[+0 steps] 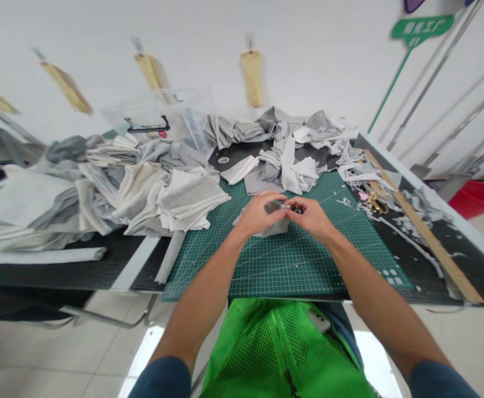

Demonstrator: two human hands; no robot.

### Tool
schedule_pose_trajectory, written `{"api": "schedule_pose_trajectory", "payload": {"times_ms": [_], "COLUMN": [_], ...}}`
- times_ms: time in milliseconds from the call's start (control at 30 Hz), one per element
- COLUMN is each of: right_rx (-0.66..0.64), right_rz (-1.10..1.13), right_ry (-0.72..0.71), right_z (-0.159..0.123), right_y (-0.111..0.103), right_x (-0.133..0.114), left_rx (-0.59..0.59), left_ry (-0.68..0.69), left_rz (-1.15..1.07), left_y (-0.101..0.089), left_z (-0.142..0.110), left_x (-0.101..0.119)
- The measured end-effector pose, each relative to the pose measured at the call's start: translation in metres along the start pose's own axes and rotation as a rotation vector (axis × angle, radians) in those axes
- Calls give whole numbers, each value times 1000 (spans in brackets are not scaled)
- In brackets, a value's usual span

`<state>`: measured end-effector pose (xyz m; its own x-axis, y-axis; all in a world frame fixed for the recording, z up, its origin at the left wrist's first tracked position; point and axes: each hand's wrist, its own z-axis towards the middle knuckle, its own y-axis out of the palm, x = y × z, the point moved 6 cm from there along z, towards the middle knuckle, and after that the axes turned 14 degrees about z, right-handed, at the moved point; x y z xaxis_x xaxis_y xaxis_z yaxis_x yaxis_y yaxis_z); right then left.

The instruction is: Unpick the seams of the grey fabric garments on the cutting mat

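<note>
With the clock centred on the two hands and twelve pointing away from the body, the left hand [261, 213] sits just toward nine and the right hand [311, 218] just toward three, their fingertips meeting or nearly so. The left is partly curled, thumb and index closed on a piece of grey cloth [271, 228]. The right pinches the same piece between thumb and bent fingers; the exact contact is too small to tell. The cloth is at the dial's centre, its lower part hanging toward six, over the green cutting mat [262, 276]. The left forearm comes in from seven o'clock, the right from between four and five, both slanting inward. Loose cloth scraps [287, 166] lie at twelve, a larger fabric pile [142, 193] spreads at nine to ten, and gold-coloured handles [376, 204] show near three.
</note>
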<state>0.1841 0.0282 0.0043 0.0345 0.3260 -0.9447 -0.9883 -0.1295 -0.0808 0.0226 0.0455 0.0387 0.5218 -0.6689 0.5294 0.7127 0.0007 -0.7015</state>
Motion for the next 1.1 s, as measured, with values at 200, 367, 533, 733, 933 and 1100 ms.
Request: {"api": "schedule_pose_trajectory", "payload": {"times_ms": [200, 367, 533, 733, 933, 1100], "right_rx": [37, 35, 68, 39, 25, 35], "right_rz": [110, 121, 177, -33, -136, -233], "right_ry": [-8, -31, 14, -89, -189, -269], "right_z": [-2, -4, -4, -3, -4, -6], "right_y": [-1, 1, -2, 2, 6, 4], "right_x": [-7, -15, -6, -7, -12, -20], "left_rx": [-57, -25, 9, 85, 116, 103], "left_ry": [-162, -215, -301, -343, -316, -283], "left_rz": [-107, -282, -405, -502, -517, -489], "left_y": [0, 3, 6, 2, 1, 1], "left_z": [-2, -2, -3, -4, -4, -3], "left_x": [-7, -16, -23, -28, -28, -26]}}
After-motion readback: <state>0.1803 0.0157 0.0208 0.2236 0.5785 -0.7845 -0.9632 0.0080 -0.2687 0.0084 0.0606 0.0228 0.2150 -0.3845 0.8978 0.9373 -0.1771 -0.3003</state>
